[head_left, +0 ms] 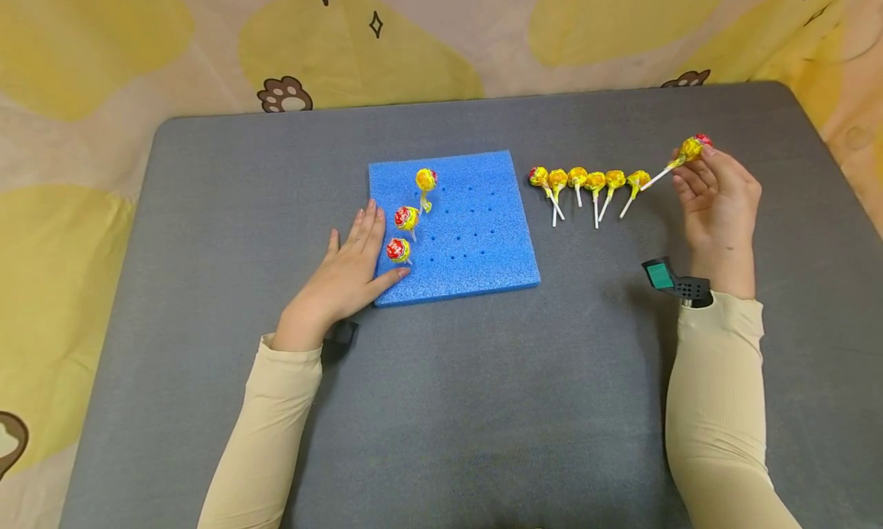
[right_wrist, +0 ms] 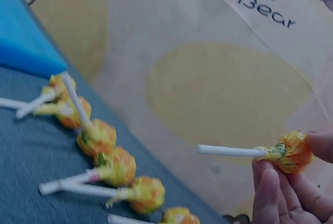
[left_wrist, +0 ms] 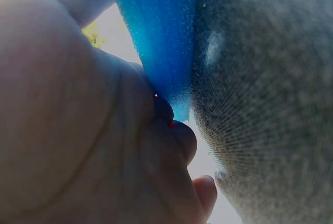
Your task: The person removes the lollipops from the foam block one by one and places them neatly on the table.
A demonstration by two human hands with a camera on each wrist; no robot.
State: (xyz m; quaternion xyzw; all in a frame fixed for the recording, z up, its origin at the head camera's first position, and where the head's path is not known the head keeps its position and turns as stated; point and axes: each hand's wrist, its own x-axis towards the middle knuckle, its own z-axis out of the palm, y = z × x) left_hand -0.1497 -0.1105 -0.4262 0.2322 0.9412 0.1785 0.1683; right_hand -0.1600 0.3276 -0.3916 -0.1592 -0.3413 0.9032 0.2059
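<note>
My left hand (head_left: pixel 348 272) lies with straight fingers along the left edge of a blue foam board (head_left: pixel 476 272), thumb over its front left part. Three wrapped lollipops stand in the board's left side: a back one (head_left: pixel 426 181), a middle one (head_left: pixel 405 218) and a front one (head_left: pixel 398 250). In the left wrist view the palm is against the board's side (left_wrist: pixel 166 36). My right hand (head_left: pixel 720 195) pinches a lollipop (right_wrist: pixel 291 152) by its yellow wrapped head, above the table at the right. Its white stick (right_wrist: pixel 229 151) points left, toward the board.
A row of several yellow-wrapped lollipops (head_left: pixel 595 182) lies on the grey table (head_left: pixel 483 406) right of the board, sticks mostly toward me. Small holes dot the board's top. A patterned cloth (head_left: pixel 428 46) hangs behind the table.
</note>
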